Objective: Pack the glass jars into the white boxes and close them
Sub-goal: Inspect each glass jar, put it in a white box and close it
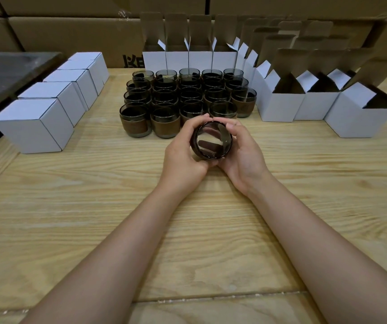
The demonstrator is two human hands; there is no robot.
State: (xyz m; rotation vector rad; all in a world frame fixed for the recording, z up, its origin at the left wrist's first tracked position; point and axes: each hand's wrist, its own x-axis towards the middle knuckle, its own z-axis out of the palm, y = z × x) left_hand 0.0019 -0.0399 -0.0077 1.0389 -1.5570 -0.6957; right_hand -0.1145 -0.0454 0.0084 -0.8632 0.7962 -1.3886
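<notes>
At left, closed boxes (33, 125), matt white card cubes, sit finished. Mid-table, smoky glass jars (165, 123) with brown bands wait in rows. The left hand (183, 152) and right hand (245, 153) cup one jar (212, 142), fingers curled round it, mouth tipped toward the person, probably for inspection. Right, open boxes (281, 108) stand ready, flaps up.

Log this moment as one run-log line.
phase: jar in hand, not yet boxed; left hand: grips jar; right hand: grips jar; open boxes: right side; closed boxes: left side

Wooden table (71, 206), brown cartons (71, 31) behind (stacked), dark board (5, 71) left
</notes>
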